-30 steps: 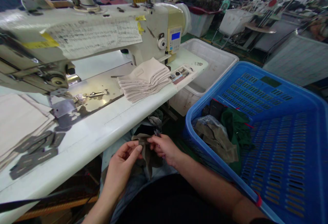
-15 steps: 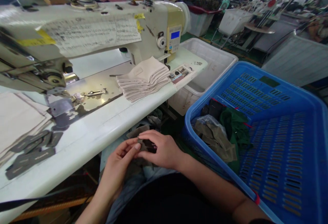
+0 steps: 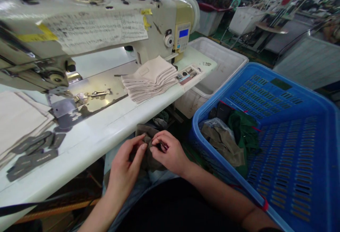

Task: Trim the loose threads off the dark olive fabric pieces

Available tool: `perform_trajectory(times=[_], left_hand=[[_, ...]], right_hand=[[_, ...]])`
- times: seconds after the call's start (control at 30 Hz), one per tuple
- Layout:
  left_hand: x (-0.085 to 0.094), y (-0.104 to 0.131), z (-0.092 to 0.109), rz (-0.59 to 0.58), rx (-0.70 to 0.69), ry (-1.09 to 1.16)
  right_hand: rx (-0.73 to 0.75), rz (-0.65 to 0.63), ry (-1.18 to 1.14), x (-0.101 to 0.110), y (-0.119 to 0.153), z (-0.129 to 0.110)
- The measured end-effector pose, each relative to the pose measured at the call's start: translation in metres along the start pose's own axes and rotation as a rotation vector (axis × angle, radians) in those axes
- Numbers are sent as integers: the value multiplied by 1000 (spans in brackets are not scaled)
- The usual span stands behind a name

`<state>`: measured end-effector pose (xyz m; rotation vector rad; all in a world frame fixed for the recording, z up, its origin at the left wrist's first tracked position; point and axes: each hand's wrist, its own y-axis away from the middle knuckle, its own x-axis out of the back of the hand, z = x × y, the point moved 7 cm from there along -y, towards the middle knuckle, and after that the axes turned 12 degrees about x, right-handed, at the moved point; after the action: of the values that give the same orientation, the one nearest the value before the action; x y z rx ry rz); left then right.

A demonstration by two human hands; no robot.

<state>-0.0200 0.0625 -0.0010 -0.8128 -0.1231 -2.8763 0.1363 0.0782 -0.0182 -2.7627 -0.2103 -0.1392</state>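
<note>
Over my lap, below the table edge, my left hand (image 3: 130, 154) pinches a dark olive-brown piece of fabric (image 3: 148, 159) between thumb and forefinger. My right hand (image 3: 170, 152) is closed at the fabric's right side, thumb and fingers bent together close to the left fingertips. Something small and dark with a pinkish spot shows inside its curled fingers, too hidden to name. Dark grey fabric tabs (image 3: 39, 157) lie in a loose pile on the table at the left, beside cream fabric panels (image 3: 18, 119).
A sewing machine (image 3: 106, 12) stands on the white table (image 3: 106, 129), with a stack of folded cream fabric pieces (image 3: 151, 78) near its base. To the right is a blue plastic basket (image 3: 278, 147) holding green and brown cloth. A white bin (image 3: 220, 62) sits behind it.
My hands have drawn slightly apart, and more of the brown fabric shows between and above them. The right fingers have curled in tighter. The view has shifted slightly.
</note>
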Motion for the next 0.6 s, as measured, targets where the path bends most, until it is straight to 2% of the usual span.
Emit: perform_trajectory(times=[0.03, 0.1, 0.17, 0.23, 0.33, 0.43, 0.53, 0.6], left_hand=[[3, 1, 7, 20, -117, -71], [5, 4, 15, -17, -299, -147], [3, 5, 15, -123, -379, -171], [-1, 5, 10, -203, -376, -173], [-3, 4, 0, -195, -244, -116], [-5, 5, -11, -142, 23, 64], [-13, 10, -21, -197, 311, 303], [-18, 13, -26, -226, 440, 424]], right_hand=[[-32, -9, -31, 1, -1, 0], [-129, -64, -105, 0, -2, 3], [-247, -122, -214, -2, -1, 5], [-318, -127, -315, -3, -1, 6], [-374, -94, -398, -4, -2, 8], [-435, -94, -399, -6, -2, 11], [-464, -114, -393, -6, -2, 12], [-454, -126, -386, -7, -3, 11]])
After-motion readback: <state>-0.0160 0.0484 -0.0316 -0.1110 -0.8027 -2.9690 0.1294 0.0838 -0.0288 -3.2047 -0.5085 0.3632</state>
